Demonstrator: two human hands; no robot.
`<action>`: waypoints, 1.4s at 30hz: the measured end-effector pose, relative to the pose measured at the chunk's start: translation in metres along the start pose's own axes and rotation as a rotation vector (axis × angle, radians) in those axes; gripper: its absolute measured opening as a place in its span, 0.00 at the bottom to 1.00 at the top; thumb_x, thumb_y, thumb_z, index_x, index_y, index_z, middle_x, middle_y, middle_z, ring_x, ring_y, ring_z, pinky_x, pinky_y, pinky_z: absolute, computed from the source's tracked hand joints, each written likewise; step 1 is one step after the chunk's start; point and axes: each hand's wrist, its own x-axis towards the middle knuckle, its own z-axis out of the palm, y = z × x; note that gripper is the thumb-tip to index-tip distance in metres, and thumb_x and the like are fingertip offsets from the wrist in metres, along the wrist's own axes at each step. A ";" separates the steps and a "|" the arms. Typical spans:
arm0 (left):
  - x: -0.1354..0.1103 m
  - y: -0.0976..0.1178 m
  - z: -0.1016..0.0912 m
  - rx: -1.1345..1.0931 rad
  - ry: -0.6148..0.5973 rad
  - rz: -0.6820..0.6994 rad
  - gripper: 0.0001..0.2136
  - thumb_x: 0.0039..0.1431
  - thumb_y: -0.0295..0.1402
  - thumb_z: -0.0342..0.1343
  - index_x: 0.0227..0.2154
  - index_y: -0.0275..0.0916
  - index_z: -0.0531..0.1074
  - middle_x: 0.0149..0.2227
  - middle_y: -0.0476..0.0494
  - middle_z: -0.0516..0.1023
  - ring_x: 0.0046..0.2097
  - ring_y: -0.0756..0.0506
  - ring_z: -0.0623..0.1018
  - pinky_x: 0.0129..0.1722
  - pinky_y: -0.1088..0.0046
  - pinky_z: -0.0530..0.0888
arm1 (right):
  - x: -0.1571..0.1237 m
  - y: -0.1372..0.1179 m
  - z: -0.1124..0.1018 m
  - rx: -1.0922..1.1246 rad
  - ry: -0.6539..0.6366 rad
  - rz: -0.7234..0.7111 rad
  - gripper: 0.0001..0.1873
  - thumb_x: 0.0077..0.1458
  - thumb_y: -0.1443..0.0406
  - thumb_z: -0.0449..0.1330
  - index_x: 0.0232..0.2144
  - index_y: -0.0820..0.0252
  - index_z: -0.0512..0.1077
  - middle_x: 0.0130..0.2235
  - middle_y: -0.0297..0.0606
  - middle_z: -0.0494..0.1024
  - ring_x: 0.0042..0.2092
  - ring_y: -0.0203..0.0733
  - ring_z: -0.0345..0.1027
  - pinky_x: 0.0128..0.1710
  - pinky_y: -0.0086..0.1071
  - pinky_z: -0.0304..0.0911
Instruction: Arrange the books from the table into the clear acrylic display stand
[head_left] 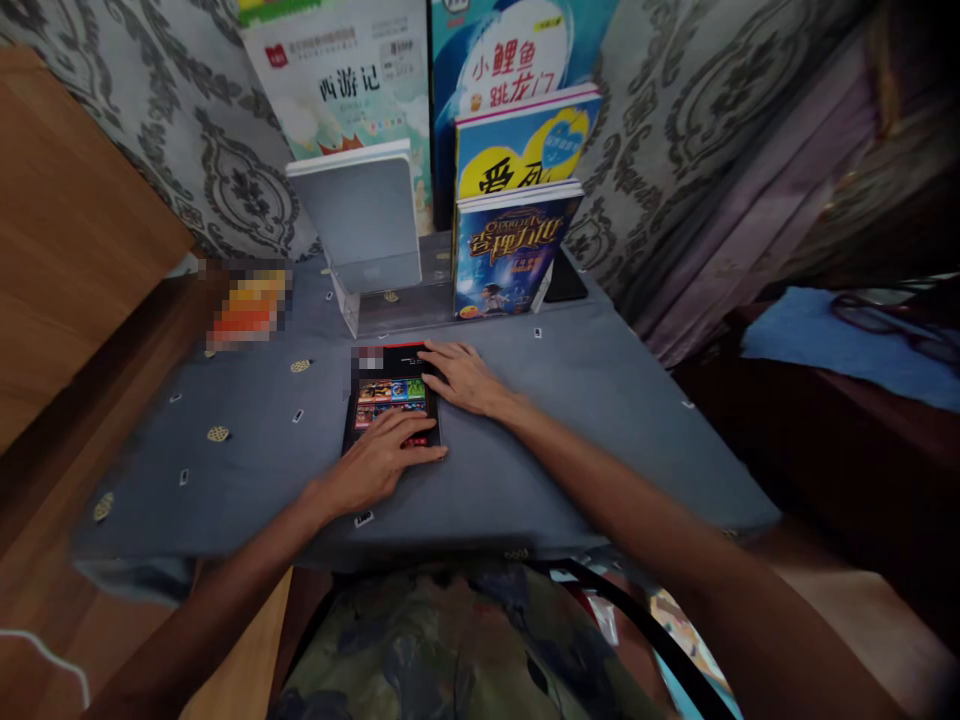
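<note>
Hands numbered 2, flat and spread, gripping nothing. The left hand (381, 458) lay across the lower part of 1 dark book (391, 390); the right hand (463, 380) touched its upper right edge with its fingertips. The book lay at 12 o'clock from the left hand, partly beneath its fingers, and at 9 o'clock from the right, on 1 grey tablecloth (555, 440). From the book, 1 clear stand (409, 316) stood at 12 o'clock, with 1 plain grey panel (364, 215); at 1 o'clock were 1 dark-blue cover (506, 265) and, behind it, 1 yellow-and-blue cover (525, 150). Farther back rose 2 larger covers (352, 85). At 10 o'clock lay 1 orange item (251, 308), too blurred to identify; at 2 o'clock, 1 flat black object (566, 282).
</note>
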 end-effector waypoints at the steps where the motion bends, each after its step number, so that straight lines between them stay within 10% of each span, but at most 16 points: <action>1: 0.000 0.001 0.000 -0.006 -0.004 -0.002 0.25 0.63 0.19 0.44 0.56 0.51 0.71 0.59 0.42 0.69 0.62 0.42 0.66 0.61 0.50 0.66 | 0.000 0.000 0.000 -0.001 0.002 -0.001 0.24 0.67 0.59 0.49 0.61 0.61 0.66 0.66 0.48 0.63 0.66 0.51 0.58 0.64 0.51 0.50; 12: -0.036 -0.038 -0.020 0.033 -0.110 -0.216 0.31 0.65 0.50 0.51 0.67 0.46 0.55 0.71 0.39 0.52 0.71 0.38 0.52 0.69 0.48 0.52 | -0.003 -0.008 -0.004 0.021 0.076 0.004 0.18 0.65 0.63 0.53 0.53 0.62 0.74 0.59 0.50 0.72 0.58 0.52 0.66 0.57 0.49 0.59; 21: -0.030 -0.035 -0.010 -0.324 0.122 -0.333 0.30 0.68 0.38 0.49 0.69 0.43 0.46 0.69 0.35 0.57 0.69 0.40 0.59 0.67 0.51 0.60 | -0.031 -0.080 -0.006 0.150 0.135 -0.463 0.17 0.67 0.65 0.48 0.43 0.61 0.77 0.46 0.46 0.81 0.50 0.45 0.72 0.55 0.43 0.64; 27: -0.039 -0.041 -0.017 -0.399 0.181 -0.383 0.22 0.70 0.31 0.41 0.65 0.42 0.58 0.65 0.38 0.66 0.66 0.44 0.65 0.65 0.56 0.64 | -0.047 -0.107 0.010 0.061 -0.082 -0.661 0.13 0.66 0.63 0.53 0.47 0.63 0.74 0.52 0.46 0.78 0.58 0.44 0.68 0.61 0.43 0.59; 42: -0.038 -0.039 -0.004 -0.106 0.238 -0.241 0.18 0.69 0.28 0.42 0.58 0.40 0.66 0.62 0.39 0.70 0.65 0.46 0.67 0.64 0.55 0.66 | -0.088 -0.054 -0.008 0.044 0.088 -0.376 0.12 0.64 0.66 0.54 0.44 0.58 0.78 0.54 0.46 0.78 0.59 0.52 0.67 0.58 0.54 0.64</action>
